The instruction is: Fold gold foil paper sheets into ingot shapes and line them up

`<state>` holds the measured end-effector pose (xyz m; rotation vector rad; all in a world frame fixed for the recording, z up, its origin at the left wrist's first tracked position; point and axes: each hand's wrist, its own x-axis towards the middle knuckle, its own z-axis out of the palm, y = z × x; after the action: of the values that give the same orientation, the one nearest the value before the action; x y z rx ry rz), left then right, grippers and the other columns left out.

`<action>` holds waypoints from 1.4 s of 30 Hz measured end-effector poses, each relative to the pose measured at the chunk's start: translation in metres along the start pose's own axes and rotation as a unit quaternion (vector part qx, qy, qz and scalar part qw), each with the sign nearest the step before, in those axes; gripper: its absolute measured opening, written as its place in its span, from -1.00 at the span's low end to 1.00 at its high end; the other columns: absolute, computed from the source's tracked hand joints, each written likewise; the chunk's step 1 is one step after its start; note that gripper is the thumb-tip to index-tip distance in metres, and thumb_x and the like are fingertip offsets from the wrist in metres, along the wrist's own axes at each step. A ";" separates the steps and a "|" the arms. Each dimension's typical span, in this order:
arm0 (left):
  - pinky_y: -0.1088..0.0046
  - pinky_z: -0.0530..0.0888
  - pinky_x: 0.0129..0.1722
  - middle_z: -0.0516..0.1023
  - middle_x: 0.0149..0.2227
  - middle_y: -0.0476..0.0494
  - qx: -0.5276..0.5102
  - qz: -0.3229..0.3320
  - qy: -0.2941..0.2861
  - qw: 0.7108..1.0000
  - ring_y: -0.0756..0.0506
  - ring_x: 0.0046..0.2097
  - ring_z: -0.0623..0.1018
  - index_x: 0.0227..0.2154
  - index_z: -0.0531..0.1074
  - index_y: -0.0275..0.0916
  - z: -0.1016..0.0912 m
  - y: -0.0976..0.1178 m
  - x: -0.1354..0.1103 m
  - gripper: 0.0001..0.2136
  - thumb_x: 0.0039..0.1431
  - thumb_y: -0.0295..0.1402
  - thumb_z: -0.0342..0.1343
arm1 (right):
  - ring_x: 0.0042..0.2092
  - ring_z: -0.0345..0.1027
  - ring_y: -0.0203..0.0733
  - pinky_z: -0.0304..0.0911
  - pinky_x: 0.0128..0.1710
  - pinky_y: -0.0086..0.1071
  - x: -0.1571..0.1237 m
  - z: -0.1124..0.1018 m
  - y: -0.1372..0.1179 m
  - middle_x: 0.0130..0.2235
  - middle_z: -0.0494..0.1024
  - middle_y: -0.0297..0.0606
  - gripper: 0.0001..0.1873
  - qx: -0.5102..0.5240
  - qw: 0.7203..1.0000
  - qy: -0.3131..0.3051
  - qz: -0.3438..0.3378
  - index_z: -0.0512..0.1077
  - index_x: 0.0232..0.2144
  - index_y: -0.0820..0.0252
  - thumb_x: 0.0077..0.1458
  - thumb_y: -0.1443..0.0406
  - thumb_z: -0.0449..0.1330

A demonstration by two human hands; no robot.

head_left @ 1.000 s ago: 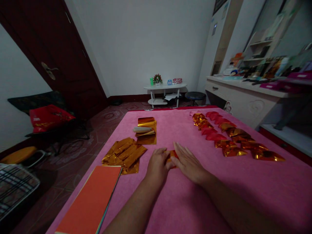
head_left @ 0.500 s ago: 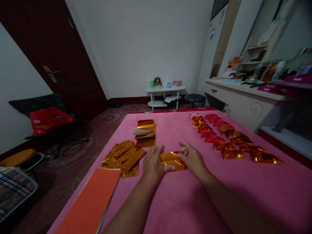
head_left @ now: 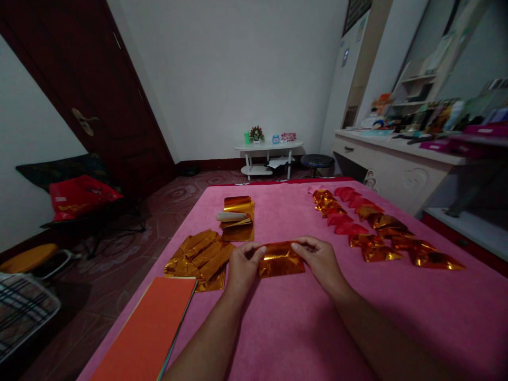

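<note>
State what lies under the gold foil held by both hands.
Pink cloth shows around the gold foil, which the left hand and right hand pinch; whatever lies directly beneath is covered.

On the white side table (head_left: 264,146), a green cup (head_left: 246,138) stands toward the left edge, a patterned packet (head_left: 288,136) toward the right, a potted plant (head_left: 256,133) between.

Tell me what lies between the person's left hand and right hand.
In the head view, a piece of gold foil spans the gap, with the left hand and right hand at its opposite ends.
</note>
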<state>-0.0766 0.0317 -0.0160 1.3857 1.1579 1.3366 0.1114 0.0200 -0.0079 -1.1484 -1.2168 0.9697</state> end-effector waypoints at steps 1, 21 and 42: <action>0.48 0.40 -0.33 0.57 -0.47 -0.10 -0.003 -0.001 0.006 1.000 -0.05 -0.39 0.51 -0.46 0.56 -0.34 -0.001 0.000 0.000 -0.86 -0.02 -0.35 0.21 | -0.40 0.41 -0.19 0.32 -0.38 -0.37 0.000 0.000 -0.001 -0.44 0.56 -0.25 -0.73 0.002 1.000 0.002 -0.005 0.53 -0.44 0.25 -0.11 0.14 0.31; 0.37 0.41 -0.08 0.52 -0.26 -0.11 0.067 0.191 0.052 0.978 -0.08 -0.15 0.50 -0.46 0.53 -0.23 -0.006 0.018 -0.002 -0.90 0.02 -0.50 0.12 | -0.22 0.41 -0.18 0.32 -0.17 -0.30 -0.002 -0.006 -0.014 -0.31 0.53 -0.25 -0.91 -0.133 0.958 0.062 -0.247 0.53 -0.40 0.13 0.04 0.33 0.20; 0.38 0.42 -0.07 0.58 -0.22 -0.13 0.272 0.211 -0.076 0.936 -0.07 -0.14 0.52 -0.40 0.55 -0.25 -0.009 0.008 -0.003 -0.67 -0.08 -0.71 -0.05 | -0.17 0.37 -0.16 0.26 -0.13 -0.24 0.009 -0.020 0.005 -0.25 0.53 -0.27 -0.73 -0.357 0.896 -0.118 -0.237 0.46 -0.58 0.13 -0.17 0.56 0.09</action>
<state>-0.0847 0.0273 -0.0081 2.2004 1.2197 1.2007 0.1324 0.0272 -0.0113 -1.2044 -2.0363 0.2766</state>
